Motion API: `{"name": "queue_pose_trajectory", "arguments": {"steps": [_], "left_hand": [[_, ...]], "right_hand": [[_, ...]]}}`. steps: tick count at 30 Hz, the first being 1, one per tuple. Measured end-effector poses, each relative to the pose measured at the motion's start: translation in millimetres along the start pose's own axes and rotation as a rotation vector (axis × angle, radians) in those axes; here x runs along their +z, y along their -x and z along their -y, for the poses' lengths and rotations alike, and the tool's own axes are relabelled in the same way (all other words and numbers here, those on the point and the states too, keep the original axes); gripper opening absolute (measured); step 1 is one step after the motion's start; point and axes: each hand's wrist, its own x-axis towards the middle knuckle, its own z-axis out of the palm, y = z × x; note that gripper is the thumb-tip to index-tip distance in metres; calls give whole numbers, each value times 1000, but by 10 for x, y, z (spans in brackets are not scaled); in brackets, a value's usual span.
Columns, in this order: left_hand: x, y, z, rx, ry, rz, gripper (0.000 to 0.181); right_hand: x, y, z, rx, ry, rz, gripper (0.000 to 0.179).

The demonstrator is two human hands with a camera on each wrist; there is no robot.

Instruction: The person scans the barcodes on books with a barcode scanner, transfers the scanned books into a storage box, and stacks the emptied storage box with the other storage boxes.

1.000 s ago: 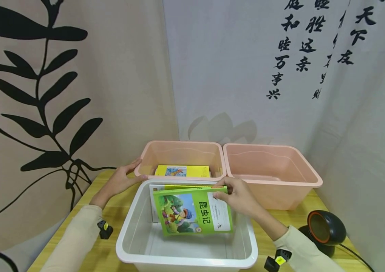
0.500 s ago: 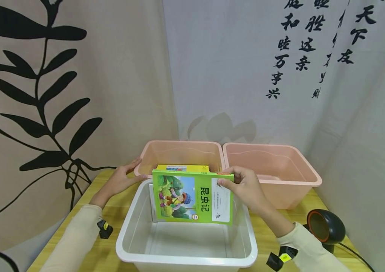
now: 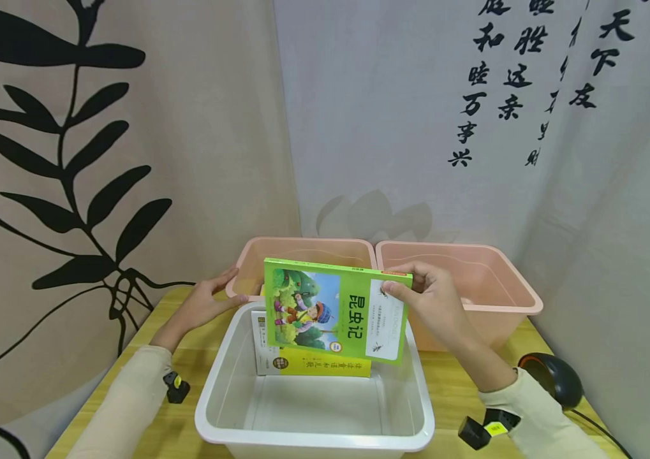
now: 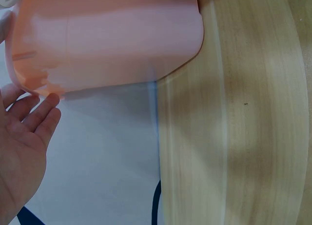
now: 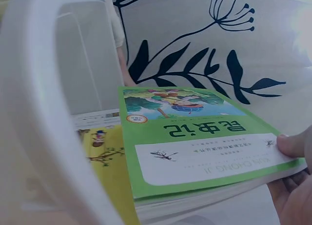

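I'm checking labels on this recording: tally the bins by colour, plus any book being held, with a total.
Pink bins: 2
White bin: 1
Held green book: 1
Total: 4

1. Green book (image 3: 313, 312): bright green cover, blue-and-green picture, black characters, white panel with dark insects.
2. Yellow book (image 3: 325, 364): yellow cover, white band, dark lettering; small figure and branch pattern.
3. Tub (image 3: 313, 438): plain white.
4. Left bin (image 3: 313, 250): plain pale pink.
5. Right bin (image 3: 491, 328): same pink.
6. Table (image 3: 210, 338): yellowish-brown wood grain, streaked.
7. Left curtain (image 3: 215, 127): beige, black leaf-and-stem pattern.
8. Right curtain (image 3: 370, 95): pale grey-white, black characters, red disc.
9. Round object (image 3: 560, 379): black, orange trim.
10. Sleeves (image 3: 124, 408): cream.
11. Wrist devices (image 3: 177, 387): black, yellow patches.
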Motion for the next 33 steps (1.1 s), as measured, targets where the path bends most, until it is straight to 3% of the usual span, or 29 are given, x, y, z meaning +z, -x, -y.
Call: {"name": "queue_pose_trajectory", "arguments": {"steps": [12,18,26,33], "left_hand": [[-14,-13,11,2,10,6,94],[-21,13,-11,-18,27,11,96],[-25,12,-21,-23,17,14,96],[-30,6,2,-23,21,15,95]], "right_hand": [[-268,32,264,-38,100,-101,22],[-420,57,339,-92,84,-138,22],[-647,107,383,-64,12,-197,16],[-849,178,384,-86,-47,-258,15]]}}
